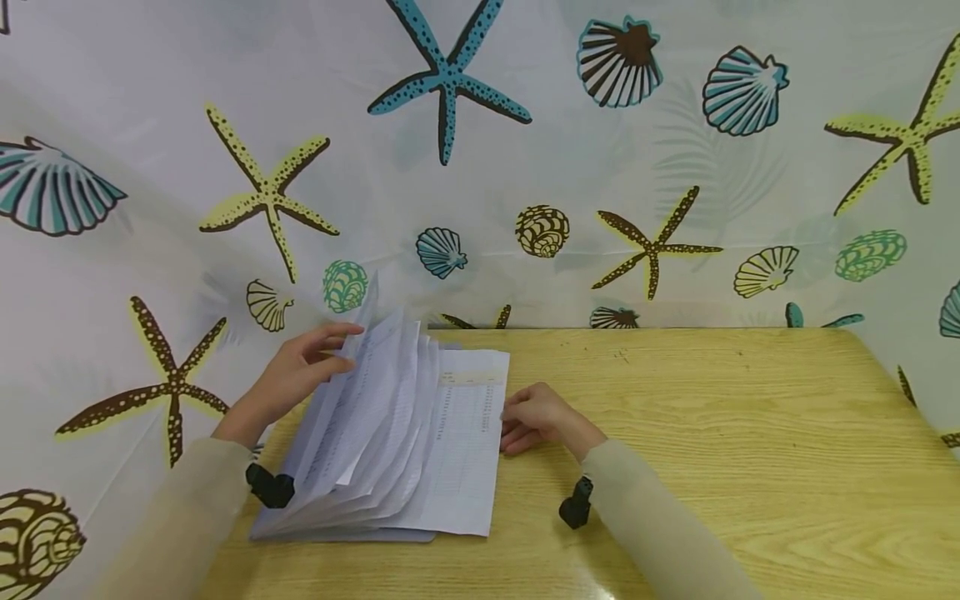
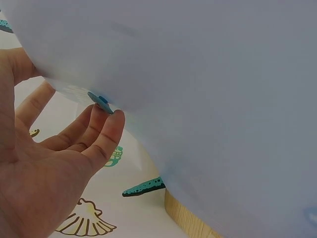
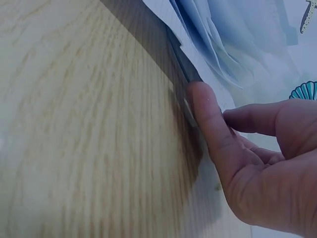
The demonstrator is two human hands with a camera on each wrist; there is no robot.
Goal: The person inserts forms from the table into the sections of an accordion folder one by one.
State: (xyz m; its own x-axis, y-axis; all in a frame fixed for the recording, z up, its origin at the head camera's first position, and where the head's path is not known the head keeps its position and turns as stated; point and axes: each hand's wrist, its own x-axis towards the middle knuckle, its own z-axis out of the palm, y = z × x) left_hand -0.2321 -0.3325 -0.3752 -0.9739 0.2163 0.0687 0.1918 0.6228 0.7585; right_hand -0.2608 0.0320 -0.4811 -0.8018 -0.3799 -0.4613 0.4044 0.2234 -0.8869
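Note:
A document folder lies on the table with its sheets of printed paper fanned open to the left. My left hand holds up the translucent plastic cover by its edge. In the left wrist view, the fingertips of my left hand are at a small blue snap button on that edge. My right hand pinches the right edge of the folder, as the right wrist view shows with the fingers of my right hand on both sides of it. Some fingertips are hidden behind the paper.
The wood-grain table extends to the right of the folder. A white curtain printed with starfish and shells hangs behind the table and along its left side.

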